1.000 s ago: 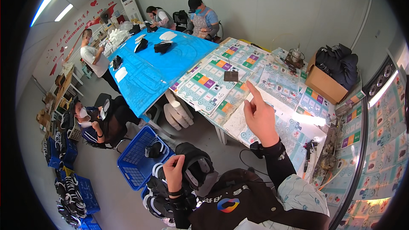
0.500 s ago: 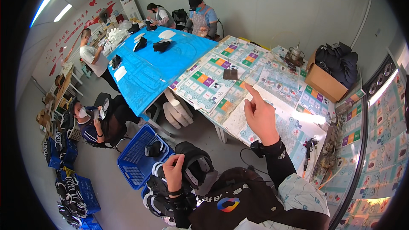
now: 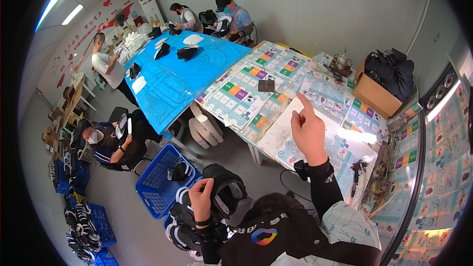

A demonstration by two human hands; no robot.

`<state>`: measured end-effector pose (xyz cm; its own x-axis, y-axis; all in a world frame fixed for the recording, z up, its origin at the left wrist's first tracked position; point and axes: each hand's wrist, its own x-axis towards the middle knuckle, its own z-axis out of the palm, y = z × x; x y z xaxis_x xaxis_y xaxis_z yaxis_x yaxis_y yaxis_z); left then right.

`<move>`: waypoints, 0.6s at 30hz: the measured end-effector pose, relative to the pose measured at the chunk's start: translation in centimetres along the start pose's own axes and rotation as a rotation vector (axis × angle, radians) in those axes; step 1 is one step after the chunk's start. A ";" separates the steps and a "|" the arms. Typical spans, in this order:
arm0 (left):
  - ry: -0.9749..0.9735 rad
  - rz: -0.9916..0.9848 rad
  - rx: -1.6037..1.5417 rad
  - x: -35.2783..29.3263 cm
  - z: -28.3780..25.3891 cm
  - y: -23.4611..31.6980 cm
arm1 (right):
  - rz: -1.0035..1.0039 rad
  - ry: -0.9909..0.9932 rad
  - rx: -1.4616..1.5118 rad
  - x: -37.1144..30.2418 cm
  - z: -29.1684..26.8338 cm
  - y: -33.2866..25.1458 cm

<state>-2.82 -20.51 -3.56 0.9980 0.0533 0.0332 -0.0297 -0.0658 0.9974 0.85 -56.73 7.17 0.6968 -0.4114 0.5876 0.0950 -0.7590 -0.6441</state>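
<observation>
Our right hand (image 3: 309, 135) had shifted slightly rightward over the patterned table (image 3: 236, 111), forefinger extended, other fingers curled, nothing visible in its hold. Our left hand (image 3: 200, 199), curled nearly closed, stayed beside the black shoe (image 3: 227, 192) at near centre; we couldn't tell whether it gripped. The shoe, we judged, was no further along.

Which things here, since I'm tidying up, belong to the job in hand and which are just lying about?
Likely part of the job:
black shoe beside the left hand
blue basket with another shoe

Apparently just lying about:
cardboard box of dark pieces
dark square plate
black tools
</observation>
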 end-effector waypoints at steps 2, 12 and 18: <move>0.000 -0.003 -0.007 0.0 0.0 0.0 | 0.009 0.009 0.013 0.2 -0.1 -0.1; 0.006 0.010 -0.014 0.0 0.2 -0.1 | -0.051 0.018 0.072 0.8 0.1 -1.2; 0.016 0.020 0.001 -0.3 -0.1 0.0 | -0.067 -0.035 0.103 0.6 0.1 -2.3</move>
<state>-3.09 -20.40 -3.52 0.9962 0.0680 0.0537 -0.0491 -0.0680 0.9965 1.13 -55.20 9.00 0.7105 -0.3425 0.6147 0.2134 -0.7274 -0.6521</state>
